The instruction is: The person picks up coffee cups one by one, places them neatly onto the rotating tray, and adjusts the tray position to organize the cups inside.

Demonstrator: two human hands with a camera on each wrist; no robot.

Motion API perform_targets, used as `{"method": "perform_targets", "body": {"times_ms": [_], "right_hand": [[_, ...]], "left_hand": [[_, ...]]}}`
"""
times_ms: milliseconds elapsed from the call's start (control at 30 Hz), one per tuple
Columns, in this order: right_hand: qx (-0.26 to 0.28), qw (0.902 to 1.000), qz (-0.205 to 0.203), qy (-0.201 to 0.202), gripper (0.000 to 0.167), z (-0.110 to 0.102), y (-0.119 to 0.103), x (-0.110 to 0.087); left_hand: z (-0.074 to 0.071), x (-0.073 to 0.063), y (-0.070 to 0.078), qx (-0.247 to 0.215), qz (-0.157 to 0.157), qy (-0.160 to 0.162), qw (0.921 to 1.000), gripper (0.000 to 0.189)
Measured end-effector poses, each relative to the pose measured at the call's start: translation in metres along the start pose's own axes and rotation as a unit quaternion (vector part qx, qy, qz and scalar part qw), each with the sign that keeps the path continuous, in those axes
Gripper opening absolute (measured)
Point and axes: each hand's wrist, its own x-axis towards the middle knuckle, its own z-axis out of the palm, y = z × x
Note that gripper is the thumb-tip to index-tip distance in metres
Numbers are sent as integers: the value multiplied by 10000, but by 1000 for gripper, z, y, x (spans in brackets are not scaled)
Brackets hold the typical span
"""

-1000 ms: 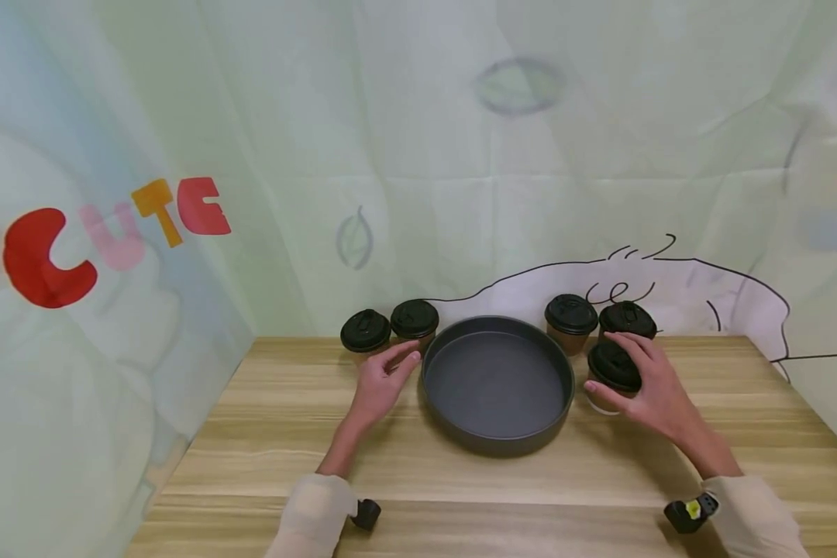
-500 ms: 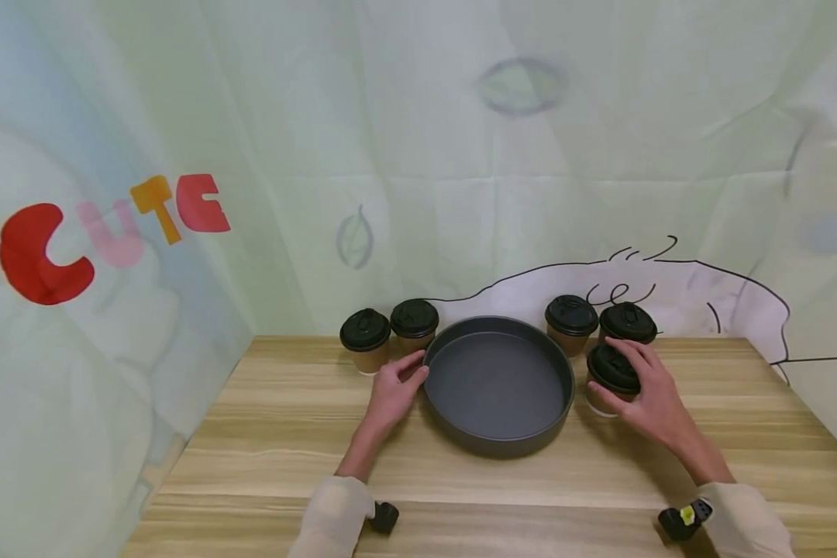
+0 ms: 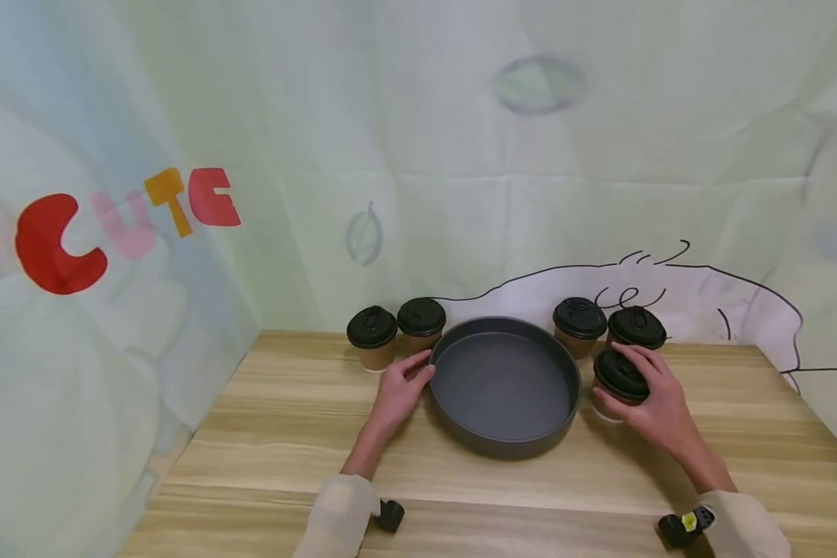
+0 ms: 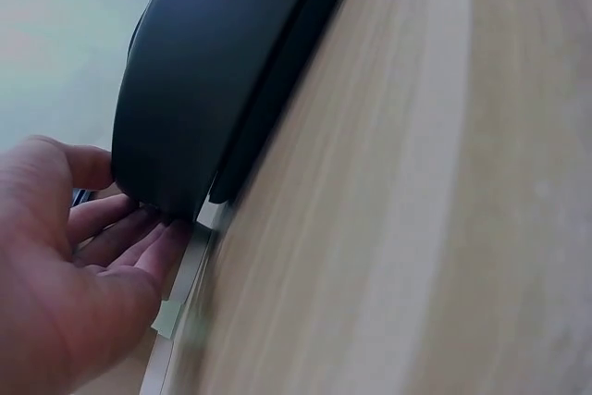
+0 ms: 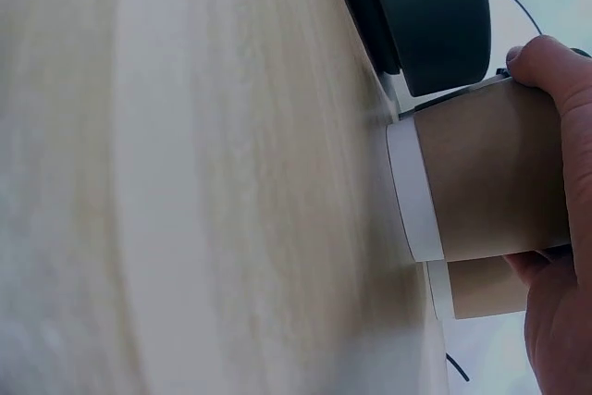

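A round dark grey cake pan (image 3: 505, 387) sits on the wooden table. My left hand (image 3: 399, 394) is at its left side, thumb against the rim and fingers curving along the outer wall, as the left wrist view shows. My right hand (image 3: 659, 403) grips a lidded paper coffee cup (image 3: 621, 376) just right of the pan. This cup is upright, with a black lid, a brown sleeve (image 5: 495, 173) and a white base. Thumb and fingers lie on opposite sides of it; whether its base touches the table is unclear.
Two similar lidded cups, a front one (image 3: 373, 337) and a rear one (image 3: 421, 322), stand behind my left hand. Two more, a left one (image 3: 579, 325) and a right one (image 3: 636, 329), stand behind the gripped cup. A printed curtain (image 3: 446, 155) hangs behind the table (image 3: 265, 434).
My left hand has moved right, from near the left cups to the pan's rim. My right hand has closed more snugly around the coffee cup. The head view has shifted slightly.
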Motion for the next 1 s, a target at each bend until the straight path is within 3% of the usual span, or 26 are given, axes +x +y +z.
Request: {"method": "perform_targets", "body": {"times_ms": [367,700,1000], "right_hand": [[-113,9995,-153,-245,81,-7,-7,7],[-113,9970,-738,-199,85,-26,-38,57],[276,9926,-1049,-538,83,8,-74,92]], "left_hand": [[-1,-1,-1,33,-24,-22,10000,39],[-2,4,-3,-77,6,-26,10000,40],[0,1,2,-104,-17,-20,9999,38]]}}
